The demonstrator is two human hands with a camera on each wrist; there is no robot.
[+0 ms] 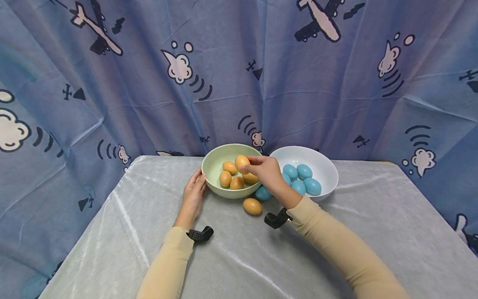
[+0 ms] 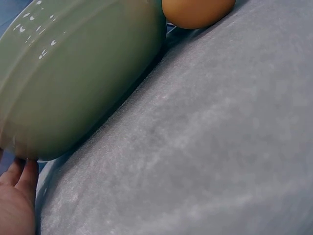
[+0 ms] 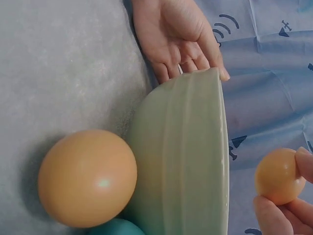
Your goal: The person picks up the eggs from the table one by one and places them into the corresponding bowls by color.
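Observation:
My right hand (image 1: 266, 169) pinches an orange egg (image 1: 242, 162) between thumb and fingertips, above the green bowl (image 1: 213, 166). In the right wrist view the held egg (image 3: 279, 176) is off to the right of the bowl's rim. Inside the bowl lie several more orange eggs (image 1: 225, 178). My left hand (image 1: 194, 189) rests against the bowl's left side, its fingers fairly straight along the outer wall; in the right wrist view the thumb reaches the rim. Another orange egg (image 1: 252, 206) lies on the table in front of the bowl, with a blue egg (image 1: 263, 193) just behind it.
A white bowl (image 1: 328, 174) holding several blue eggs (image 1: 312, 186) stands to the right of the green one, partly behind my right wrist. Both bowls are on a table with a grey cloth (image 1: 231, 265). A blue patterned curtain (image 1: 224, 83) hangs behind.

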